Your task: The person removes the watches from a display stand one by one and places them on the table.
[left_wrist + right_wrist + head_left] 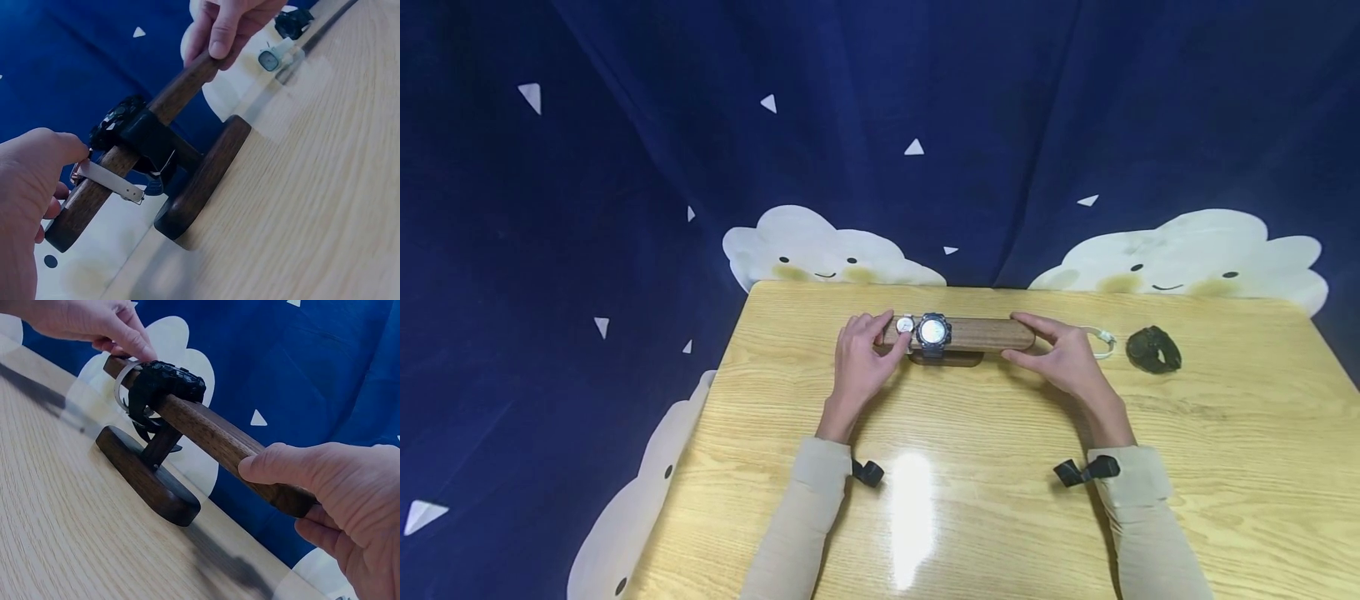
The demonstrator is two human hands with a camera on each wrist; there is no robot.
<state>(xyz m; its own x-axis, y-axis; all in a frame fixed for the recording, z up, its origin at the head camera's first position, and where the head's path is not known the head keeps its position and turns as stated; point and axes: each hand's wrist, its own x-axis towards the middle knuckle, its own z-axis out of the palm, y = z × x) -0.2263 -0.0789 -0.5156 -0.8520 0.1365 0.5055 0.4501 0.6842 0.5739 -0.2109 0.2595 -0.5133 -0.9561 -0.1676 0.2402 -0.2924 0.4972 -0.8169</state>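
A dark wooden watch stand (988,335) has a horizontal bar on a short post above a rounded base (150,478). Around the bar's left half sit a chunky black wristwatch (933,331) and, left of it, a small wristwatch with a white strap (109,180). My left hand (865,354) is at the bar's left end, its thumb on the small watch's case and its fingers behind the bar. At the other end, my right hand (1063,354) grips the bar between thumb and fingers.
On the wooden table (1000,500), right of the stand, lie a white wristwatch (1103,340) and another black wristwatch (1153,350). A dark blue curtain (880,67) with clouds hangs behind the table's back edge. Black straps (1086,471) hang at both sleeves.
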